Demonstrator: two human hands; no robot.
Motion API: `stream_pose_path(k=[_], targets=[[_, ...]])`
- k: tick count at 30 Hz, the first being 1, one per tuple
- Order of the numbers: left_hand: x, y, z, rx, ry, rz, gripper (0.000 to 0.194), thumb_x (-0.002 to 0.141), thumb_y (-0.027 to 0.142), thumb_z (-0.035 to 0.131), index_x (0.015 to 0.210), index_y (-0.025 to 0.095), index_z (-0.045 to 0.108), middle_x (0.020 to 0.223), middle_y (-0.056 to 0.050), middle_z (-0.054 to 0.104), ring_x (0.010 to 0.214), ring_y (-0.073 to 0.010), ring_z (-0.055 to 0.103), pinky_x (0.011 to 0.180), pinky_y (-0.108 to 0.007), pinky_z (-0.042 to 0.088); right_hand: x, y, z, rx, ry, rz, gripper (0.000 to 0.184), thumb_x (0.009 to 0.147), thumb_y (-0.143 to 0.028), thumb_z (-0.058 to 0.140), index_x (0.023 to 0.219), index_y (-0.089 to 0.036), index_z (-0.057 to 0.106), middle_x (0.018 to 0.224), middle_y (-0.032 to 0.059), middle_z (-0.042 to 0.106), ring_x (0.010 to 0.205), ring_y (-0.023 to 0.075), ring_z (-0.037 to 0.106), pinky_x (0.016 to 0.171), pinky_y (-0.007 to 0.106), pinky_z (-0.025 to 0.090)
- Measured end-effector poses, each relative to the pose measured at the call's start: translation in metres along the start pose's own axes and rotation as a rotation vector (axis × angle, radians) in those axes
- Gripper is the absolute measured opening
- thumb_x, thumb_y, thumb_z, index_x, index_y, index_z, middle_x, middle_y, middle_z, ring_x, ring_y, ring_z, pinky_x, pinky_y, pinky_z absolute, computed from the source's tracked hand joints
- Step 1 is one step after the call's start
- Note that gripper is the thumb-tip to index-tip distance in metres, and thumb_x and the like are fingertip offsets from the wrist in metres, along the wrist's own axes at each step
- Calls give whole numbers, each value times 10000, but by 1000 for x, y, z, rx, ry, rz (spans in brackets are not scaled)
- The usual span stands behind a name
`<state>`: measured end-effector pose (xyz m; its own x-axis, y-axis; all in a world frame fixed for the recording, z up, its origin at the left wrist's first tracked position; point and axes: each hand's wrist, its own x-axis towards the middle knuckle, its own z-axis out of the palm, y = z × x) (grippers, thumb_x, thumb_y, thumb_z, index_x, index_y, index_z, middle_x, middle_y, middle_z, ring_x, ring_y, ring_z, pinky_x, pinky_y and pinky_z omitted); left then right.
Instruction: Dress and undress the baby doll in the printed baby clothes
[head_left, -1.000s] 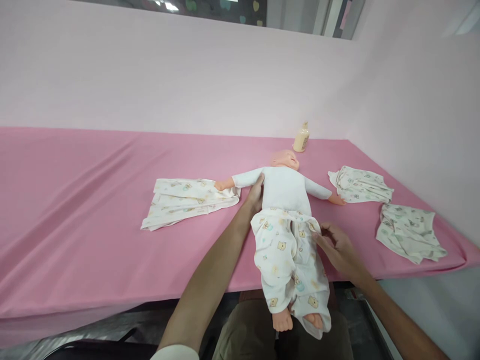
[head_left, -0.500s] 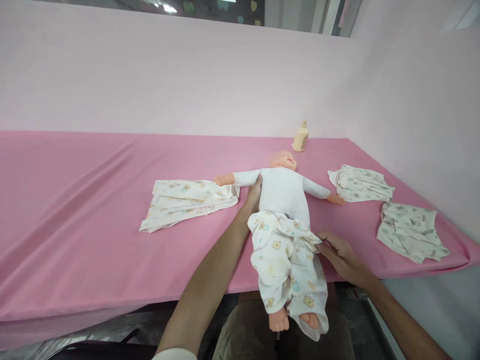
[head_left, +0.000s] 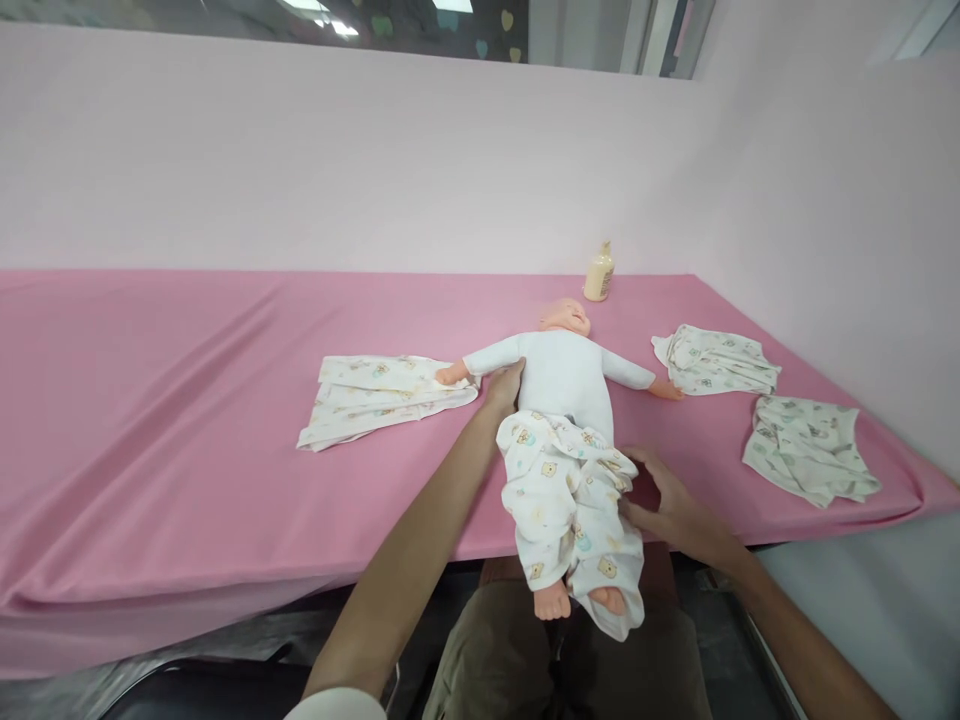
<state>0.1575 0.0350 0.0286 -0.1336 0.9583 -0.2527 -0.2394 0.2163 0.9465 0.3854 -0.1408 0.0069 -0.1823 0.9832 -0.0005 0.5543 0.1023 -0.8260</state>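
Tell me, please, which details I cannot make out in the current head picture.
Head view:
- Left hand: fingers mostly hidden by the baby doll.
- Right hand: fingertips too small to tell whether they grip or only touch the bear-print trousers.
- Pump bottle: label print too small to read.
- Pink tablecloth: left end cut off by the picture's left edge.

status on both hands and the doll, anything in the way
Left hand against doll. Right hand at patterned pants, loosely open. Feet past table edge. Nothing seen blocking either hand.
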Motion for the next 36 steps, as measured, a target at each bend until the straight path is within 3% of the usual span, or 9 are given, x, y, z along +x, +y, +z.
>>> stream_pose_path(k=[3, 6, 10, 19, 22, 25, 27, 31, 36], targets=[[-32, 3, -15, 140, 28, 96, 134, 778, 285, 653, 849, 175, 625, 970, -79, 673, 963, -231, 605, 885, -363, 467, 6, 1, 4, 21, 41, -44, 472, 787, -290, 617, 1244, -272, 499, 1301, 42, 549, 1205, 236, 508, 1014, 398, 438], [-71, 3, -28, 357, 31, 372, 137, 845, 325, 568, 875, 193, 590, 943, -49, 641, 892, -182, 584, 854, -322, 456, 12, -1, 8, 59, 97, -59, 343, 785, -258, 571, 1128, -248, 560, 1183, 39, 612, 1104, 233, 555, 961, 400, 454], [-109, -9, -40, 605, -161, 622, 206, 890, 393, 521, 915, 204, 600, 998, -71, 612, 977, -211, 554, 845, -324, 449, 14, -8, 12, 98, 166, -13, 247, 792, -251, 531, 1026, -213, 599, 1078, 66, 653, 1011, 249, 579, 913, 410, 448], [-148, -41, -77, 856, -209, 574, 278, 880, 437, 535, 1027, 201, 542, 1072, -71, 553, 1006, -211, 529, 872, -353, 459, 14, -14, 24, 13, 268, 40, 160, 786, -285, 483, 906, -219, 565, 888, 30, 626, 835, 219, 543, 763, 363, 431], [-163, -43, -87, 930, -347, 526, 704, 712, 476, 732, 1298, 221, 438, 1340, -121, 461, 1237, -285, 458, 999, -425, 437, 13, -14, 28, -1, 292, 45, 151, 784, -291, 473, 889, -229, 563, 858, 24, 618, 803, 214, 534, 726, 344, 427], [-180, -50, -93, 1015, -468, 525, 1369, 474, 586, 853, 1532, 272, 43, 1573, -179, 154, 1438, -397, 202, 1103, -540, 339, 14, -12, 30, -25, 311, 30, 138, 785, -291, 470, 864, -223, 560, 839, 27, 610, 779, 211, 521, 710, 341, 421], [-189, -57, -95, 1080, -486, 569, 1486, 440, 662, 830, 1532, 291, -107, 1600, -189, 25, 1463, -435, 61, 1115, -610, 281, 15, -12, 31, -49, 324, 29, 161, 782, -286, 470, 885, -213, 570, 851, 36, 615, 787, 215, 519, 715, 346, 418], [-193, -69, -91, 1122, -421, 697, 1351, 566, 613, 805, 1530, 295, -86, 1593, -198, 46, 1463, -437, 55, 1115, -633, 262, 14, -15, 29, -13, 298, 18, 213, 785, -272, 470, 951, -199, 583, 934, 55, 641, 865, 228, 544, 783, 364, 427], [-189, -78, -86, 963, -288, 839, 1085, 624, 441, 819, 1458, 254, 151, 1497, -197, 258, 1429, -381, 230, 1117, -580, 307, 10, -17, 23, 57, 232, -21, 216, 795, -258, 479, 963, -207, 604, 995, 45, 661, 948, 228, 575, 805, 343, 451]])
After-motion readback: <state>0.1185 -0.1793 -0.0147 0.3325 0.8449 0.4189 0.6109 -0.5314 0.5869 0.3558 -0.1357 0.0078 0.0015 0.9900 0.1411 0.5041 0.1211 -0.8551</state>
